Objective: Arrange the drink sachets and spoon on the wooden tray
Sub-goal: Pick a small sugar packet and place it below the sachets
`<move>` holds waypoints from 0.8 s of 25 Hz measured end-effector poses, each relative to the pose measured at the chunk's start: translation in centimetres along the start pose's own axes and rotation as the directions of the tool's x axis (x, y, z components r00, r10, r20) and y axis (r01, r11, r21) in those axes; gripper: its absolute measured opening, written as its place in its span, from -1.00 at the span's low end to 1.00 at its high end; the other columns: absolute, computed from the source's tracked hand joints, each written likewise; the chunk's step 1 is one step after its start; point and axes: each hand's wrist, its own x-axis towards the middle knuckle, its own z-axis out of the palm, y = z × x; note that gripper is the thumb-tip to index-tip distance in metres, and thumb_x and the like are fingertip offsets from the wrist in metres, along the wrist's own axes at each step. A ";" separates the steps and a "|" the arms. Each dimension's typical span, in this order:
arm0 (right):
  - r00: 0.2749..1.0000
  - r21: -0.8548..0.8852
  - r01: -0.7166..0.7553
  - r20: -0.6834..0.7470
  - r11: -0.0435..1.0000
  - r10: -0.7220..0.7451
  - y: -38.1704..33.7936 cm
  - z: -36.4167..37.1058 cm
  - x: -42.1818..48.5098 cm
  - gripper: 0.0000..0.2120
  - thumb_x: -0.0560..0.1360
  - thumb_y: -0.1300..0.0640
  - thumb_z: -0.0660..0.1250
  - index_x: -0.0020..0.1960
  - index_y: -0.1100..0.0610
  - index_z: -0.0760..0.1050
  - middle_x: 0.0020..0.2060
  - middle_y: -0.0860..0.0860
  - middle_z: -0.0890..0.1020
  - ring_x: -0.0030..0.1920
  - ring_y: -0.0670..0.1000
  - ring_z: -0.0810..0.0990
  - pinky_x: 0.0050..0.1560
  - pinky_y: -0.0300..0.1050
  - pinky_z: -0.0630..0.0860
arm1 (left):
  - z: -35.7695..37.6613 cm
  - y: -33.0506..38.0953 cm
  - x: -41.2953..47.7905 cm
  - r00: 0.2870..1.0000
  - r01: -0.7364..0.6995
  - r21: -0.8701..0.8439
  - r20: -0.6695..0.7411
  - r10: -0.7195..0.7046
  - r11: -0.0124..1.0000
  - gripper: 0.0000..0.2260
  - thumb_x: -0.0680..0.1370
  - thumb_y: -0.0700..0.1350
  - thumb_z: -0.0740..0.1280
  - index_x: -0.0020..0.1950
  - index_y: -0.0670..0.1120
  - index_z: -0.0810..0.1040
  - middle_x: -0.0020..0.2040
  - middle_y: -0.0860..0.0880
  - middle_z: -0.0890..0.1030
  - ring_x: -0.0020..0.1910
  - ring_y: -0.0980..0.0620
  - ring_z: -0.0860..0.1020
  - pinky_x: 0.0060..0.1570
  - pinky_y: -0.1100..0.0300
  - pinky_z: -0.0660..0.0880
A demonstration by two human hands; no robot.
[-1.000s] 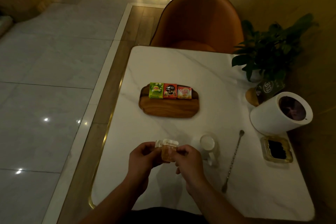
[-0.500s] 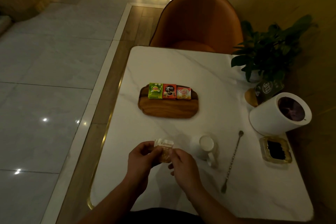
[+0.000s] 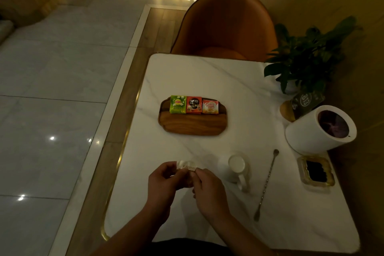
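Low in the frame's centre, the left hand (image 3: 164, 178) and right hand (image 3: 207, 187) together pinch a small white sachet (image 3: 186, 166) above the desk (image 3: 207, 81). Three sachets line the wooden tray (image 3: 193, 125) at mid-frame: Lipton (image 3: 177, 104), Nescafé (image 3: 193, 104), Coffee-mate (image 3: 210, 106). The spoon (image 3: 266, 184) lies right of a white mug (image 3: 236, 167).

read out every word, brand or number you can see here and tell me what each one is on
"Lipton": green sachet on the tray.
"NESCAFE": red sachet.
"Coffee mate": orange sachet.
"B13": dark sign by the plant.
Print on the white packet held by the left hand and right hand: too blurred to read.
Small print on the sachets: too small.
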 end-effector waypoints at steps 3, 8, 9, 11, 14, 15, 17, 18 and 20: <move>0.997 0.140 -0.073 0.023 0.987 0.070 0.0 -0.6 0.4 -0.69 0.60 -0.06 0.24 0.32 -0.06 0.49 0.05 -0.10 0.63 -0.02 -0.08 0.63 0.02 0.02 0.64 | -0.2 0.2 0.3 1.000 -0.021 0.056 -0.012 0.022 0.998 -0.91 0.54 -0.33 0.42 0.01 -0.21 0.67 -0.15 -0.19 0.75 -0.20 -0.18 0.74 -0.23 0.06 0.68; 0.993 -0.057 0.091 0.084 0.994 -0.086 -0.1 -2.6 2.8 -0.81 0.57 -0.01 0.32 0.13 -0.02 0.62 -0.05 -0.13 0.62 -0.08 -0.16 0.57 -0.07 -0.26 0.52 | -0.6 0.9 1.0 0.994 -0.091 0.276 0.087 0.069 0.957 -0.91 0.52 -0.28 0.46 -0.06 -0.10 0.70 -0.26 -0.14 0.74 -0.31 -0.13 0.72 -0.29 0.10 0.68; 0.993 -0.066 0.088 0.083 0.994 -0.082 -0.2 -2.9 3.2 -0.86 0.54 0.00 0.35 0.03 -0.02 0.65 -0.13 -0.14 0.63 -0.13 -0.17 0.57 -0.13 -0.29 0.50 | -0.5 1.1 1.1 0.993 -0.097 0.286 0.099 0.071 0.953 -0.90 0.51 -0.27 0.47 -0.06 -0.09 0.70 -0.26 -0.13 0.74 -0.31 -0.13 0.72 -0.31 0.11 0.67; 0.997 0.025 0.048 0.061 0.999 -0.050 -0.4 -3.2 3.8 -0.91 0.49 0.02 0.42 -0.07 -0.01 0.68 -0.22 -0.14 0.65 -0.19 -0.16 0.61 -0.17 -0.22 0.58 | -0.4 1.5 1.5 0.993 -0.095 0.283 0.091 0.072 0.955 -0.91 0.51 -0.23 0.48 -0.02 -0.07 0.70 -0.24 -0.10 0.75 -0.28 -0.09 0.73 -0.31 0.15 0.66; 0.999 0.204 -0.024 -0.028 0.979 0.030 -0.8 -3.0 4.3 -0.95 0.47 0.07 0.45 -0.13 -0.03 0.69 -0.27 -0.11 0.69 -0.26 -0.11 0.65 -0.27 -0.15 0.64 | -0.1 2.0 1.9 0.997 -0.021 0.172 0.072 0.008 0.985 -0.82 0.50 -0.15 0.51 0.09 -0.03 0.69 -0.13 -0.07 0.76 -0.18 -0.03 0.74 -0.25 0.20 0.64; 0.996 0.261 -0.050 -0.055 0.964 0.067 -0.9 -2.9 4.4 -0.92 0.48 0.09 0.44 -0.16 -0.07 0.68 -0.29 -0.11 0.69 -0.27 -0.11 0.66 -0.32 -0.19 0.63 | -0.1 2.0 2.0 0.996 0.036 0.115 0.078 -0.045 0.993 -0.78 0.49 -0.14 0.53 0.12 -0.03 0.68 -0.09 -0.09 0.76 -0.13 -0.05 0.75 -0.20 0.16 0.66; 0.988 0.349 -0.098 -0.076 0.932 0.132 -0.9 -2.6 4.5 -0.83 0.49 0.14 0.43 -0.20 -0.12 0.65 -0.31 -0.10 0.70 -0.28 -0.11 0.67 -0.35 -0.24 0.61 | -0.2 1.9 2.4 0.989 0.138 0.036 0.056 -0.140 0.990 -0.74 0.48 -0.18 0.53 0.14 -0.04 0.64 -0.06 -0.12 0.77 -0.07 -0.10 0.75 -0.10 0.08 0.68; 0.985 0.368 -0.122 -0.071 0.922 0.159 -0.8 -2.5 4.7 -0.82 0.50 0.15 0.42 -0.20 -0.11 0.65 -0.30 -0.08 0.71 -0.27 -0.10 0.68 -0.34 -0.23 0.61 | -0.3 1.9 2.7 0.987 0.156 0.023 0.021 -0.156 0.987 -0.75 0.48 -0.21 0.51 0.13 -0.04 0.63 -0.08 -0.12 0.77 -0.09 -0.10 0.75 -0.10 0.08 0.67; 0.979 0.367 -0.169 -0.046 0.915 0.200 -0.6 -2.3 5.1 -0.86 0.50 0.15 0.41 -0.16 -0.06 0.67 -0.28 -0.04 0.71 -0.27 -0.08 0.68 -0.30 -0.20 0.64 | -0.3 1.7 3.4 0.990 0.131 0.075 -0.064 -0.127 0.988 -0.79 0.49 -0.25 0.50 0.09 -0.05 0.64 -0.16 -0.06 0.78 -0.14 -0.05 0.75 -0.16 0.12 0.66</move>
